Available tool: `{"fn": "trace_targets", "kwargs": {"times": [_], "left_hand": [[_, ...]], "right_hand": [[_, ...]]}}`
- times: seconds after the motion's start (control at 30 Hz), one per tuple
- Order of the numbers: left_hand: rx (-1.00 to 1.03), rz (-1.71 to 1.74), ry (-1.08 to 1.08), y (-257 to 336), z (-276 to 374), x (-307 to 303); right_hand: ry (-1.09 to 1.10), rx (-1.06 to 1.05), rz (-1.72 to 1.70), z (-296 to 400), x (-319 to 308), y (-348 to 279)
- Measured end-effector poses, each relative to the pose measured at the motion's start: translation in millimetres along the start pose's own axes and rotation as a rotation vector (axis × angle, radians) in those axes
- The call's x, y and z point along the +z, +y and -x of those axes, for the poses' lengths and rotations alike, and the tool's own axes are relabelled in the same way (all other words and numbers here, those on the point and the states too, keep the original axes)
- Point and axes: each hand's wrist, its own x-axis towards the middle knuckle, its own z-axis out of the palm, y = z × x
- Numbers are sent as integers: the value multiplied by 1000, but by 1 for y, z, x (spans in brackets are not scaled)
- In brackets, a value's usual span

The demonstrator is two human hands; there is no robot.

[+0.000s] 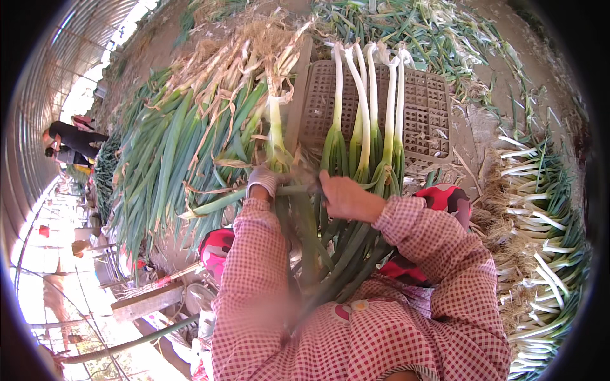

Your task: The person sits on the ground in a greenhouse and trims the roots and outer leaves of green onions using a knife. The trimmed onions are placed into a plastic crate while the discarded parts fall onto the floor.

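My left hand (263,180), in a pale glove, is closed around the upper green part of a scallion (275,119) whose roots point away from me. My bare right hand (345,195) is closed beside it at the leaves; blur hides what lies in its fingers. Several peeled scallions (364,105) with white stems lie side by side across an upturned brown plastic crate (429,112), their leaves running down to my lap. Left of the crate is a large heap of unpeeled scallions (176,138) with dry roots and brown outer leaves.
Stripped leaves (419,33) litter the ground beyond the crate. A long row of scallions with roots (524,209) lies along the right. A wooden beam (147,301) and a curved pole (138,342) are at lower left. Farther off at left, people (74,138) bend over beside a corrugated wall (35,128).
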Motion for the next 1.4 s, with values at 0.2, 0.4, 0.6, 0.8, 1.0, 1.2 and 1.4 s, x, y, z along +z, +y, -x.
{"fn": "trace_targets", "kwargs": {"times": [0.2, 0.4, 0.6, 0.8, 1.0, 1.2, 1.4], "left_hand": [[197, 279, 18, 19, 33, -8], [255, 463, -199, 55, 121, 28], [189, 138, -241, 32, 136, 116], [257, 190, -384, 31, 115, 132], [306, 272, -473, 23, 117, 128], [221, 400, -552, 27, 121, 116], [220, 647, -788, 5, 87, 147]], "right_hand": [[168, 97, -56, 55, -22, -6], [253, 320, 37, 133, -1, 8], [200, 277, 115, 175, 15, 16], [253, 297, 152, 143, 16, 49], [325, 390, 150, 94, -10, 68], [270, 359, 182, 55, -15, 69], [282, 493, 120, -6, -58, 98]]}}
